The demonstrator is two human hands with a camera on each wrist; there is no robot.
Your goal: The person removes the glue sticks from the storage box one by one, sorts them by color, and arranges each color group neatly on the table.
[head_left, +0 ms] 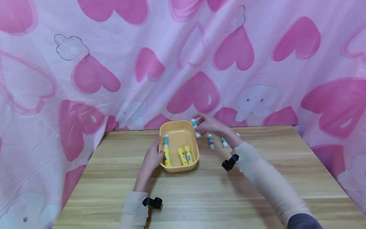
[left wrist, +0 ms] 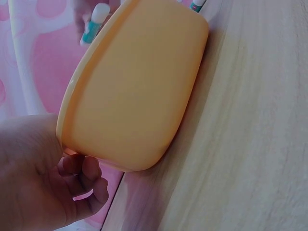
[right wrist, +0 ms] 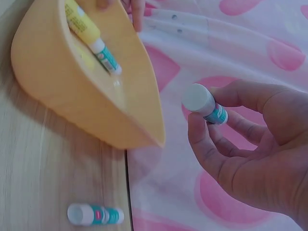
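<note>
My right hand (head_left: 210,124) pinches a white-capped teal glue stick (right wrist: 199,101) between thumb and fingers, above the right rim of a yellow-orange plastic bin (head_left: 178,137). With my left hand (head_left: 152,157) I grip the bin's left rim, the thumb at the edge and the fingers curled outside, as the left wrist view shows (left wrist: 43,178). Inside the bin lie a teal glue stick (head_left: 166,141) and, end to end with it, a yellow glue stick (head_left: 167,158). Two more yellow glue sticks (head_left: 182,156) rest side by side near the bin's front right corner.
On the wooden table (head_left: 194,197), right of the bin, lie a teal glue stick (head_left: 211,142) and another (head_left: 224,142). A white end (head_left: 238,135) shows behind my right wrist. A pink heart-patterned cloth (head_left: 160,41) hangs along the table's back edge.
</note>
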